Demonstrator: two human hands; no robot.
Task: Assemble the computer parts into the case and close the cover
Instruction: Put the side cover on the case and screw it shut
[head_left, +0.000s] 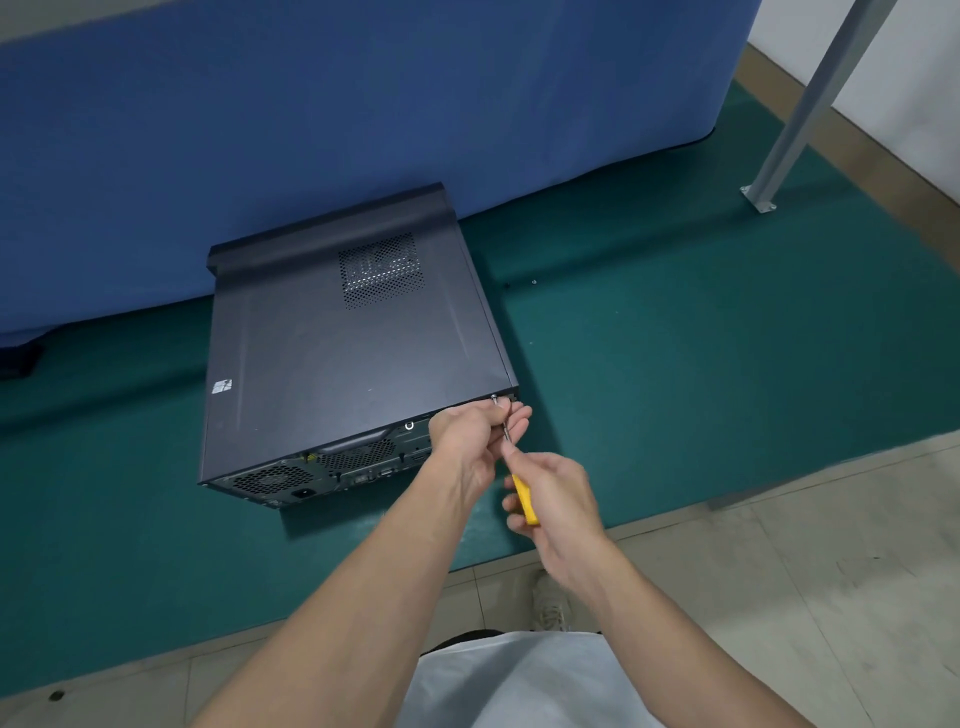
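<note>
Computer case (337, 353) lay flat on green floor mat (675, 389), cover on, rear ports facing the person. Left hand (467, 441) sat at the rear right corner, fingers pinching the screwdriver (524, 500) shaft just below a screw (493, 397). Right hand (556, 499), nearer the body, gripped the yellow handle.

— What's underfoot?
— A green mat (701, 395) spread over a pale tiled floor (831, 571).
— And behind it?
— A blue cloth (311, 130) hangs down to the mat. At the right, a grey metal post (810, 104) rises slantwise, its base plate (758, 200) on the mat.
</note>
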